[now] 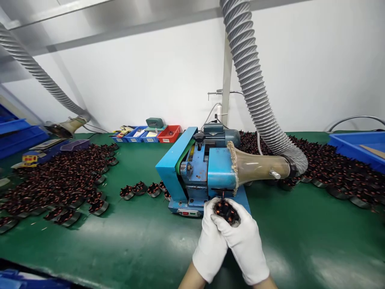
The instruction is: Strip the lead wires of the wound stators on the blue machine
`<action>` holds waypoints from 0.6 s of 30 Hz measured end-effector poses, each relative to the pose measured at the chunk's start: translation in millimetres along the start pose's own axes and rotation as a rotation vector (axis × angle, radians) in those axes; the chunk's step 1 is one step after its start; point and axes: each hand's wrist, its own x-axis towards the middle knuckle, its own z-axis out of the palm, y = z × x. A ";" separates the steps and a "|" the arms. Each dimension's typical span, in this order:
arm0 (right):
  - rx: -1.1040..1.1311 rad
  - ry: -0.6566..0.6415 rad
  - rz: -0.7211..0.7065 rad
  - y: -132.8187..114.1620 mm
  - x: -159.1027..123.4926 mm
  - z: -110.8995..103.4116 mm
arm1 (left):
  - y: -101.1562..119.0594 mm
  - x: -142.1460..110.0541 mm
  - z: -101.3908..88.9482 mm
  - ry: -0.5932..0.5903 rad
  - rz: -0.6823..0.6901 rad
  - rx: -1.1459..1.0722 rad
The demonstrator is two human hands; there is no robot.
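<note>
Both my hands wear white gloves and close around one motor stator (pixel 227 211), a round dark part with copper windings. My left hand (pixel 209 241) grips its left side, and my right hand (pixel 245 239) wraps its right and near side. A thin copper-coloured wire end stands up from the stator toward the slot in the blue housing of a belt-driven machine (pixel 222 168). Whether the wire enters the slot I cannot tell. A translucent suction funnel (pixel 258 164) is fixed to the housing's right side.
Many stators (pixel 69 176) cover the left of the green table (pixel 135 241); another heap (pixel 331 168) lies at right. Several single stators (pixel 154 190) sit left of the machine. A grey hose (pixel 249 76) comes down from above. Small bins (pixel 170 134) and a blue tray (pixel 355 142) stand behind.
</note>
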 end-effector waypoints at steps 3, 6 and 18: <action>-0.048 0.017 -0.017 -16.2 13.8 -1.7 | 8.0 10.3 3.9 0.026 -0.120 -0.123; -0.066 0.006 -0.004 -23.5 20.4 -3.0 | 15.1 13.5 5.4 0.019 -0.170 -0.148; 0.023 0.002 0.038 -21.4 18.5 -9.5 | 19.9 8.4 18.1 0.076 -0.207 -0.230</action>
